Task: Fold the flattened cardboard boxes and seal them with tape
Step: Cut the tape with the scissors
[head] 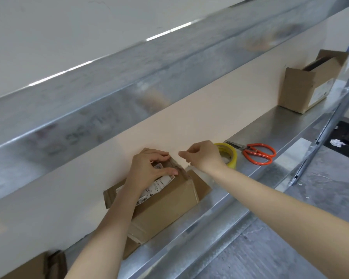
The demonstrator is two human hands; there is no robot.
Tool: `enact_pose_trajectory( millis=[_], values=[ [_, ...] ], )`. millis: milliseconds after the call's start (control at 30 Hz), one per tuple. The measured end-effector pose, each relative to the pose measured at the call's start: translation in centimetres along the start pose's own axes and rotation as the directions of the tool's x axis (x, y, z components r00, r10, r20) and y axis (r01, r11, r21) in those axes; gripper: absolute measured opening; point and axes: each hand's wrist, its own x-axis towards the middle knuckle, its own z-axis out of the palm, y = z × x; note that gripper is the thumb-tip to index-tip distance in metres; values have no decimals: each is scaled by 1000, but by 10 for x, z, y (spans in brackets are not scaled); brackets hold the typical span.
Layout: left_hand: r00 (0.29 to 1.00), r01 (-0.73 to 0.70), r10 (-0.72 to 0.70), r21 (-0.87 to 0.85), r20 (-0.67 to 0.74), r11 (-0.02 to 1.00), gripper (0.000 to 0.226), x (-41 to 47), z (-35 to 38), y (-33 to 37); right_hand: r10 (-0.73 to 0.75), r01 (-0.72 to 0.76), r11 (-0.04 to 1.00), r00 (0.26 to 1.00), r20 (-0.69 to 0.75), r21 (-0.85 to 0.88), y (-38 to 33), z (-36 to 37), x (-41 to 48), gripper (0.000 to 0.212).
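Head view: the box (pixel 165 202) lies on its side on the metal shelf (pixel 270 125), back against the wall and already opened out into shape. A printed label (pixel 155 186) runs across its top.

The left hand (pixel 149 168) rests on the top of the box at its right end. The fingers are bent over the far edge and the thumb lies flat along the label, so it holds the box down. The right hand (pixel 204 156) hovers just right of that same end, clear of the cardboard, with its fingertips drawn together in a narrow pinch. This may be on a strip of clear tape, but nothing between them can be made out, so I cannot tell what it holds, if anything.

Below the right hand, a flap (pixel 199 184) at the right end of the box lies open on the shelf. Another flap sticks out at the left end.

The tape roll (pixel 229 156) sits just right of the box, partly behind the right hand, and the scissors (pixel 258 154) lie just beyond it. A far box (pixel 310 85) stands well to the right with its top open. A third box (pixel 34 266) shows at the frame edge, left of and below the box.

By my reading this box is folded but only partly sealed. Both ends need closing and taping, and the other boxes look unfinished.
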Motion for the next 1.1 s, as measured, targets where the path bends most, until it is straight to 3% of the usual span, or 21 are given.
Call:
enact_pose_trajectory(
  millis=[167, 300, 400, 533, 733, 900, 1100],
  values=[
    [1000, -6, 6, -9, 1, 1000, 47, 0, 1, -1, -22, 24, 998, 999, 35, -54, -3, 16, 12, 24],
    [999, -29, 29, 6, 16, 1000, 46, 0, 1, -2, 9, -4, 992, 999, 41, -129, -1, 25, 12, 37],
    [998, -60, 59, 44, 31, 997, 44, 1, 2, -2, -18, 30, 981, 998, 62, -194, -5, 26, 10, 41],
    [994, -108, 103, 123, 43, 987, 43, 1, 3, -4, -49, 67, 964, 996, 76, -258, -3, 29, 9, 30],
    [993, -113, 108, 169, 38, 979, 45, 0, 5, -5, -73, 101, 936, 993, 94, -337, 1, 26, 1, 41],
    [995, -95, 89, 213, 38, 972, 49, -2, 5, -4, -68, 84, 953, 996, 64, -292, 4, 18, -11, 58],
    [997, -69, 63, 238, 34, 969, 50, -3, 3, 1, -115, 123, 939, 992, 42, -321, 11, 12, -28, 61]
  ],
)
